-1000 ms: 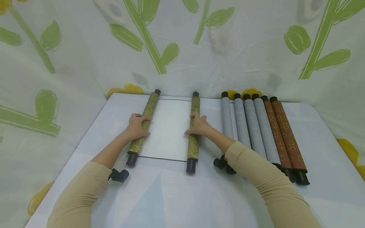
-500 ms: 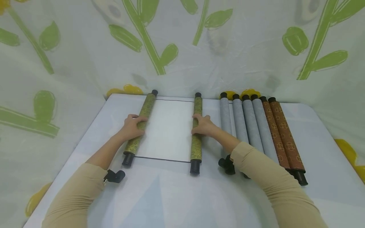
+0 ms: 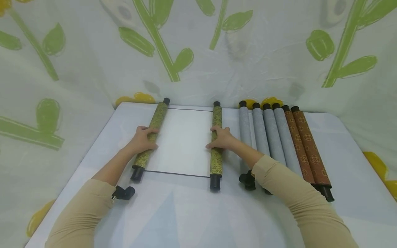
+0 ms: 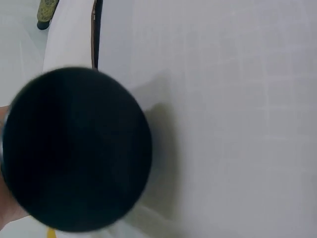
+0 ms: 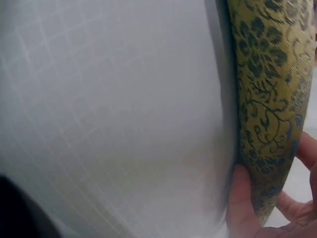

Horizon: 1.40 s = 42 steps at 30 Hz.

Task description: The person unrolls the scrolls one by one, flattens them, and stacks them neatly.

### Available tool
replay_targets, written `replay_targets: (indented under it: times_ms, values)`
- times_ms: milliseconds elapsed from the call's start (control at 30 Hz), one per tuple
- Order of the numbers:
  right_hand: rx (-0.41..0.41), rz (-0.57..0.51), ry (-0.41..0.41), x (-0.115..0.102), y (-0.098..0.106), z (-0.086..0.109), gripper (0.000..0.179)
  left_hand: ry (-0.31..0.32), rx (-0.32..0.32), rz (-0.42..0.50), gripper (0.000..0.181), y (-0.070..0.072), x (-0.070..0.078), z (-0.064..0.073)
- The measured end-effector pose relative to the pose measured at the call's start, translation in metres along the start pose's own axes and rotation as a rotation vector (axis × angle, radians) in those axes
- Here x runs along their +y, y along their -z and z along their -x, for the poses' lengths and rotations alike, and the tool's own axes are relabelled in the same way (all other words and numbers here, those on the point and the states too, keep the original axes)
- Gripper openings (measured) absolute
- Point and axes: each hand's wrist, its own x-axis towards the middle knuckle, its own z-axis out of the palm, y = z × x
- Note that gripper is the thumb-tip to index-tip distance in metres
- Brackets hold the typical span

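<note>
A hanging scroll lies partly unrolled on the table, its white paper (image 3: 184, 141) stretched between two rolls of green-gold brocade. My left hand (image 3: 142, 140) grips the left roll (image 3: 159, 115), which slants, around its middle. Around the right roll (image 3: 216, 167), my right hand (image 3: 224, 139) has its thumb and fingers on opposite sides. Close up in the right wrist view, floral brocade (image 5: 267, 99) shows between thumb and fingertips. A round black end knob (image 4: 77, 148) fills much of the left wrist view and hides most of that hand.
To the right lie several grey rolls (image 3: 274, 134) and two brown patterned rolls (image 3: 311, 148), side by side with black ends. My right forearm crosses over the near ends of some grey ones. A flower-printed curtain (image 3: 248, 69) hangs behind the table (image 3: 192, 220).
The two brocade rolls have moved apart, the left one leftward and the right one rightward, each with its hand. A wider strip of white paper shows between them.
</note>
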Motion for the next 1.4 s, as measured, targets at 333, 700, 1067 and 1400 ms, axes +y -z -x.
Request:
replay_targets:
  times_ms: [333, 700, 1067, 1400]
  values:
    - [0.092, -0.018, 0.026, -0.007, -0.008, -0.003, 0.073, 0.000, 0.037, 0.037, 0.062, 0.005, -0.007, 0.000]
    - [0.011, 0.011, -0.034, -0.008, -0.001, -0.003, 0.072, -0.054, 0.130, 0.005, 0.054, 0.004, -0.018, 0.007]
    - [-0.041, -0.025, -0.050, -0.002, 0.013, 0.004, 0.069, -0.025, 0.156, -0.043, 0.055, 0.007, -0.022, 0.014]
    - [0.027, 0.007, -0.016, 0.008, 0.010, 0.008, 0.084, -0.003, 0.129, -0.126, 0.041, 0.008, -0.026, 0.013]
